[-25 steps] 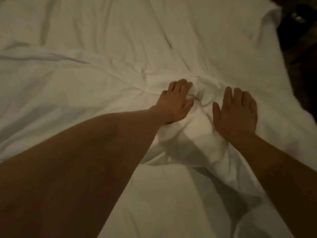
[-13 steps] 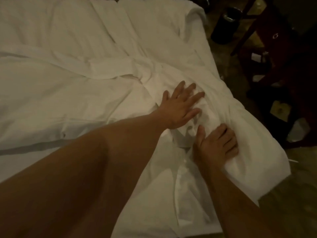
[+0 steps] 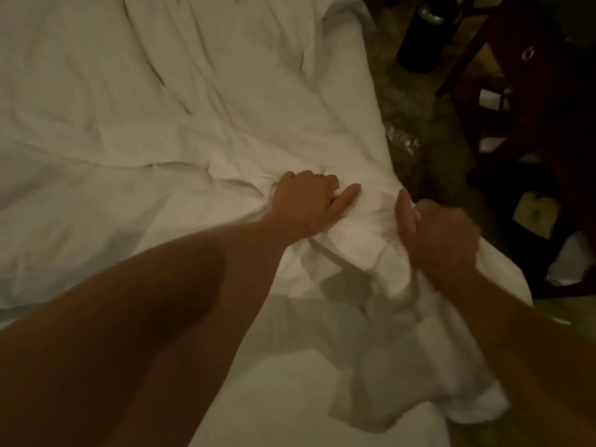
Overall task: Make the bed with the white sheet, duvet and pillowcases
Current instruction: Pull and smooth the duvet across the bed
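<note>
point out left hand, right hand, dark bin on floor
left hand (image 3: pixel 306 201), head view, back of the hand, gripping bunched white bedding
right hand (image 3: pixel 442 237), head view, back of the fist, gripping bedding
dark bin (image 3: pixel 419 37), head view, its side wall

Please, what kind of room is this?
Probably a bedroom, perhaps a hotel room, though that is uncertain. A bed covered in white bedding fills the view, with dark wooden furniture and a dark cylindrical container on the floor beside it.

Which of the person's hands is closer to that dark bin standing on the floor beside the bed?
The right hand. It grips bunched white bedding at the bed's floor-side edge, below the dark bin in the picture. The left hand holds the same bedding further in on the bed.
</note>
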